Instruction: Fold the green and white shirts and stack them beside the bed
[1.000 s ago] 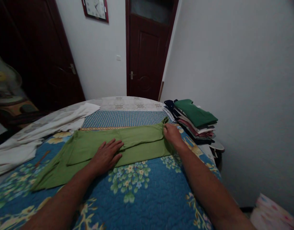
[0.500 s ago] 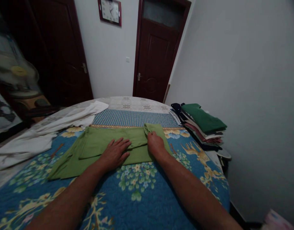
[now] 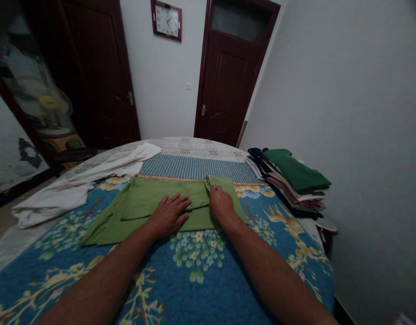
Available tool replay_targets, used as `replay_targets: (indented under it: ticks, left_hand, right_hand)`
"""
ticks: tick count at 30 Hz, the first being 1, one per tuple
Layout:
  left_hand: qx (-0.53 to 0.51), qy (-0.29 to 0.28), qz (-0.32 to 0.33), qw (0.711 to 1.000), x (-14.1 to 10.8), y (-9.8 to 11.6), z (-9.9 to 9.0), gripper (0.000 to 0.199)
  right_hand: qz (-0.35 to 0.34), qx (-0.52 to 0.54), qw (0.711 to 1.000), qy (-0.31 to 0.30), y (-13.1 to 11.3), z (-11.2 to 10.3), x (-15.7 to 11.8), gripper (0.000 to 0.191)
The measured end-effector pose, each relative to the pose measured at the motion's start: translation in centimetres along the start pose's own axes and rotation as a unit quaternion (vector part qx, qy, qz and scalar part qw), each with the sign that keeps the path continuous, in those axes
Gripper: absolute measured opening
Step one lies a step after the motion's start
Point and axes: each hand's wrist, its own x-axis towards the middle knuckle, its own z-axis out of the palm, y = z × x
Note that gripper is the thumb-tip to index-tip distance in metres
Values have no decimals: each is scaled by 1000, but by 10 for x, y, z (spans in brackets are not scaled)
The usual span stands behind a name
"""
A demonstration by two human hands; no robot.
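Observation:
A green garment point(image 3: 153, 195) lies in folded layers across the blue flowered cover, its wider end spreading toward the lower left. On its middle, my left hand point(image 3: 170, 213) rests palm down with the fingers apart. My right hand point(image 3: 222, 205) is closed on a turned-over part of the same garment near its right end. The fold there stands slightly raised beside the fingers. Some of the fingertips of my right hand are hidden.
At the right edge is a stack of folded clothes with a green one point(image 3: 294, 170) on top. White cloth point(image 3: 68, 194) lies along the left side. The blue flowered cover point(image 3: 201, 302) lies over a patterned white cloth point(image 3: 194, 146). A fan point(image 3: 48, 103) stands far left.
The whole view has shifted, so the room and clothes appear slightly further right. Both hands keep nearly the same places on the green garment.

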Motion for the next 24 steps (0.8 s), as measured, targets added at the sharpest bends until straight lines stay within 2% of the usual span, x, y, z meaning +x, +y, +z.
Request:
replay_targets:
  ticks: [6,9,11,13,14,15,17,19,22,24]
  left_hand:
    - [-4,7,4,1000,-1,-2,3,57]
    - [-5,5,2,1000,-1,-1,2,57]
    - [-6,8,2,1000,0,-1,3,57]
    - [-6,13,4,1000,0,-2,4,56]
    - [-6,14,5,1000,0,-2,5,56]
    - [-5,16,5,1000,0,-3,6,56]
    - [-3,17,4,1000,0,-5,7,57]
    - [-2,22,1,1000,1,-4,8,59]
    - [-1,44,7,999,1,2,6,64]
    - [3,58,23,998,2,11,5,63]
  right_hand:
    - [-20,32,999,-10,-21,11,-1,42]
    - [-21,111,994,-2,-22,17,-1,30]
    - [-44,231,971,-41,-12,16,3,29]
    - [-52,351,931,-89,6,12,9,33]
    - [-45,382,919,-83,17,9,12,35]
    - [-33,387,920,-49,29,6,15,37]
    - [-23,331,941,60,49,4,19,38]
    - [-56,240,961,126,61,9,18,39]
    - [-120,130,979,98,57,26,8,44]
    - [-127,90,986,57,45,36,1,48]
